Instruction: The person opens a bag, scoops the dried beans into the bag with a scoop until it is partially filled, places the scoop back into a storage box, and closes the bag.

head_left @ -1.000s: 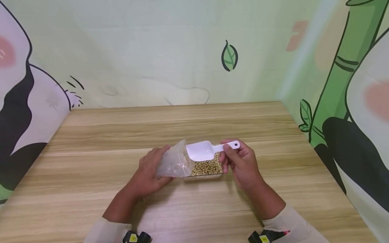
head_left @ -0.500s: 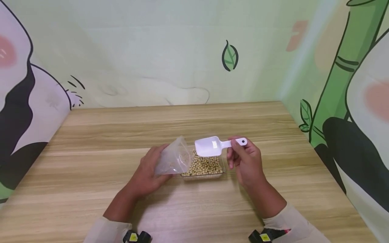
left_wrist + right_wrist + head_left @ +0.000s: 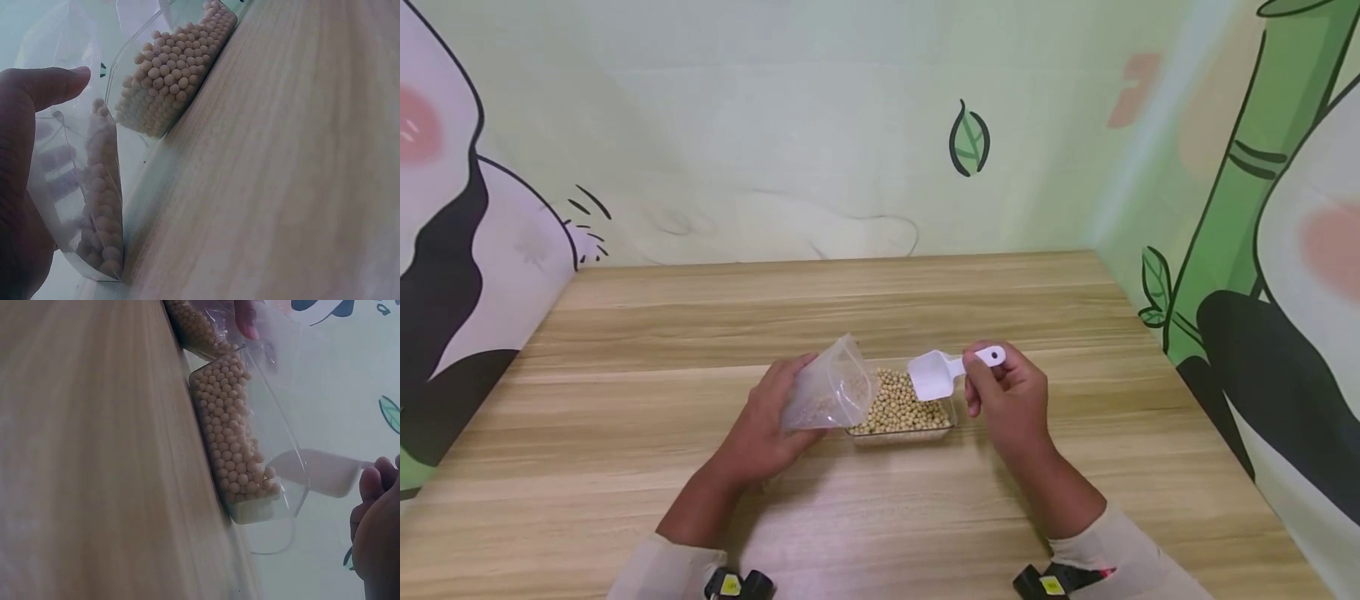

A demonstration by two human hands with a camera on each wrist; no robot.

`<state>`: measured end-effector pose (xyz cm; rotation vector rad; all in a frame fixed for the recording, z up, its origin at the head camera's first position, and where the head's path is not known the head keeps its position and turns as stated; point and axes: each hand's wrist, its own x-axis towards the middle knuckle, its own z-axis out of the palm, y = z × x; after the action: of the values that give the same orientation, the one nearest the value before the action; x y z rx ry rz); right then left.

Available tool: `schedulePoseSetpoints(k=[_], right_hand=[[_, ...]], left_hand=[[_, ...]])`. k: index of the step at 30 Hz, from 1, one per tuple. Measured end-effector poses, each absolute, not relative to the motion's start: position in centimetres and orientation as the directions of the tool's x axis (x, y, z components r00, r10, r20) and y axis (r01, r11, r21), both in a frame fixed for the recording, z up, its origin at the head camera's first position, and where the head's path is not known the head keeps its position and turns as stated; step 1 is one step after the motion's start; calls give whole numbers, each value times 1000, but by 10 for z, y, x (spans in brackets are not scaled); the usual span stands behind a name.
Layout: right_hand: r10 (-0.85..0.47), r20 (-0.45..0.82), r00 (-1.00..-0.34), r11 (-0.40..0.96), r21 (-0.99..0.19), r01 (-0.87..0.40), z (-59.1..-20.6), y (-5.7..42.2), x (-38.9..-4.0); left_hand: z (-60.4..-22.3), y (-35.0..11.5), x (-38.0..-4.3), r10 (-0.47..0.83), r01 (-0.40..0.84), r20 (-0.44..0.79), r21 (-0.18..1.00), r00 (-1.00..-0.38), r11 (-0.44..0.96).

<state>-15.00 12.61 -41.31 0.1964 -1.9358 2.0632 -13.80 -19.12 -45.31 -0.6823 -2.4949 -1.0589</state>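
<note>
My left hand (image 3: 771, 421) grips a clear plastic bag (image 3: 823, 387), tilted with its mouth toward a transparent rectangular box (image 3: 902, 437). Some soybeans (image 3: 100, 206) lie along the bag's lower side in the left wrist view. Inside the box is a heap of soybeans (image 3: 228, 437). Between thumb and fingers, my right hand (image 3: 1011, 404) pinches the handle of a white plastic scoop (image 3: 932, 377). The scoop's bowl hangs over the right part of the box, tipped downward. In the right wrist view the scoop (image 3: 325, 474) shows partly through the box's clear wall.
Everything stands on a wood-grain table (image 3: 662, 333). Behind it and along both sides rise walls printed with cartoon pandas, bamboo and a leaf (image 3: 969, 139). Each wrist bears a small black device (image 3: 737, 583) at its sleeve.
The scoop has moved right from the bag's mouth and its bowl has tipped down over the box. My left hand has barely moved, and the bag's mouth has drawn slightly left.
</note>
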Motion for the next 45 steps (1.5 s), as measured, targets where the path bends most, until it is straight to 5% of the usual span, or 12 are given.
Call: schedulePoseSetpoints(k=[11,25,30,36,45], right_hand=[[-11,600,-800,327,-754,-569,-422,125,-149],[-61,550,-833,382,-758,-528,-423,124,-152],[-38,440,-897,337,-840,-426,-420,123,-151],[21,133,-991,185,-974,-127,-415,124,-153],[56,-182,-982,-86,-980,177,-417,124,-164]], left_hand=[[-454,-191,-138,293,528,448,608,-844,593],[-454,-191,-139,301,544,460,606,-835,580],[-453,-191,-138,300,536,451,615,-841,579],[-453,-191,-138,294,515,427,633,-855,578],[-453,-192,-138,295,507,416,637,-860,581]])
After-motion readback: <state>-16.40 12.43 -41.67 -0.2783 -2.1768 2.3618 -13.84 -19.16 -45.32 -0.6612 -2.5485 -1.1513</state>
